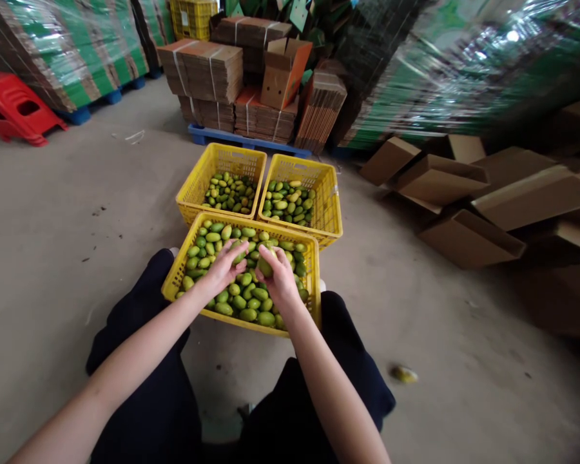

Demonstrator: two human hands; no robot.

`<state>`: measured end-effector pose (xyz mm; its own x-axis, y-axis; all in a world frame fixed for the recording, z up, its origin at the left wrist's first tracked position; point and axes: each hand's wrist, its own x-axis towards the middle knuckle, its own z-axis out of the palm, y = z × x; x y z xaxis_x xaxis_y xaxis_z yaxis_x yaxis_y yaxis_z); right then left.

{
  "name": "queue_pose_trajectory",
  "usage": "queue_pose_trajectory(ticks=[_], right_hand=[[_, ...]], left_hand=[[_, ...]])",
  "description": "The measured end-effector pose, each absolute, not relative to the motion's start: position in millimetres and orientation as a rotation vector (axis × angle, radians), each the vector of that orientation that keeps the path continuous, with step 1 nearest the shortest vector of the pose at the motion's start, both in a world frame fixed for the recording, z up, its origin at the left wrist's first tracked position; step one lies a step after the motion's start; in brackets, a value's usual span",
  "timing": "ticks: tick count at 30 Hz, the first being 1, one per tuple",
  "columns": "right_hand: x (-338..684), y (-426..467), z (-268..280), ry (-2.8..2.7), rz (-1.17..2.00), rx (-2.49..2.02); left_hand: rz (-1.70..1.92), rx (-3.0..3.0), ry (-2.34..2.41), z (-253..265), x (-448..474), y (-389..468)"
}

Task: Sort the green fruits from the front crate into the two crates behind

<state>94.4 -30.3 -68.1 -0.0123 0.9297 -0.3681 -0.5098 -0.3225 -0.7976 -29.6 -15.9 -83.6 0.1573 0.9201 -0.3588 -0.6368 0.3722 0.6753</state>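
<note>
Between my knees stands a yellow plastic crate (176, 278), filled with oval green fruit (248, 315) that look like lemons or small mangoes. Over its middle, my left hand (226, 267) is closed around one green fruit (240, 255). My right hand (281, 278), a little to the right, grips another green fruit (265, 264) between thumb and fingers. The fingers partly cover both pieces. Just beyond the full crate are two more yellow crates, the left one (186, 193) and the right one (329, 203), each partly filled with green and yellowish fruit.
Flattened cardboard stacks (203, 71) sit on a blue pallet (251, 140) behind the crates. Open cardboard boxes (473, 238) lie piled on the right. A red stool (19, 106) is at far left. One fruit (404, 374) lies on the floor to my right.
</note>
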Motion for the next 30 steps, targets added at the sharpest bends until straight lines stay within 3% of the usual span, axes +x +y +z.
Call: queue_pose_trajectory(ticks=[30], right_hand=[[99.7,-21.8,-72.6,-0.480,1.738,-0.863]], left_hand=[[1.070,0.203,0.744,-70.4,-41.4,-10.0]])
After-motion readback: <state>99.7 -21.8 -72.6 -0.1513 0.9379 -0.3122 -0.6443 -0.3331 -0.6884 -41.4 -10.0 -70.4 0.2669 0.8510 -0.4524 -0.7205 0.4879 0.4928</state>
